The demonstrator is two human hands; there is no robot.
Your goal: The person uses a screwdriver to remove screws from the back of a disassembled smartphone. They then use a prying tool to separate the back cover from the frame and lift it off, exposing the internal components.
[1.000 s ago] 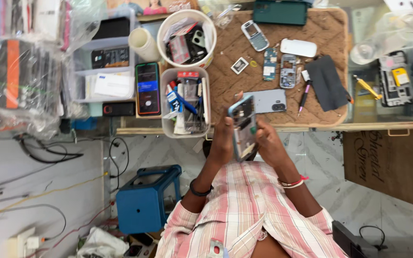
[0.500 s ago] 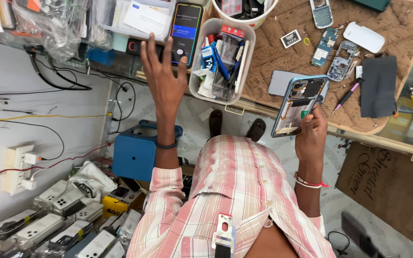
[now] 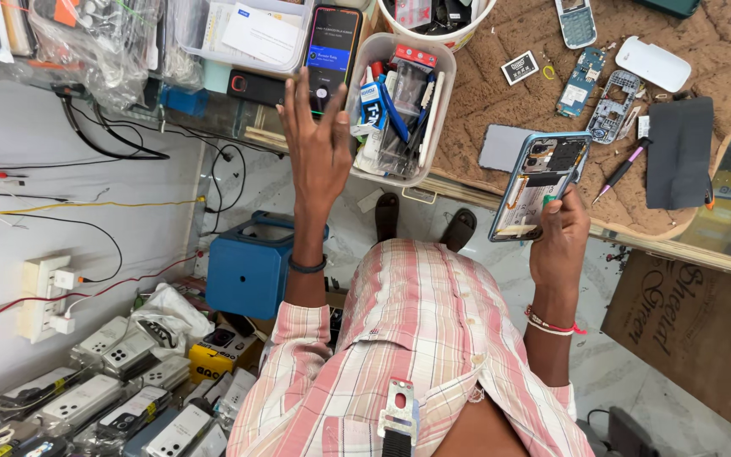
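My right hand (image 3: 561,237) holds an opened smartphone (image 3: 537,184) with its back cover off, circuit boards and battery area showing, tilted in front of the brown work mat (image 3: 501,101). My left hand (image 3: 319,144) is raised with fingers spread, holding nothing. Its fingertips are near a lit smartphone (image 3: 332,51) lying on the counter and beside a clear plastic tub (image 3: 399,110) full of tools and tubes.
On the mat lie a grey back plate (image 3: 505,145), a small circuit board (image 3: 579,83), a metal phone frame (image 3: 611,106), a white cover (image 3: 653,63), a dark pouch (image 3: 679,152) and a pink-handled tool (image 3: 623,167). A blue box (image 3: 251,267) stands on the floor; packaged phones (image 3: 112,381) lie at lower left.
A second ago both hands held the opened phone. My left hand then let go and reached toward the lit phone. The view has swung left and lower.
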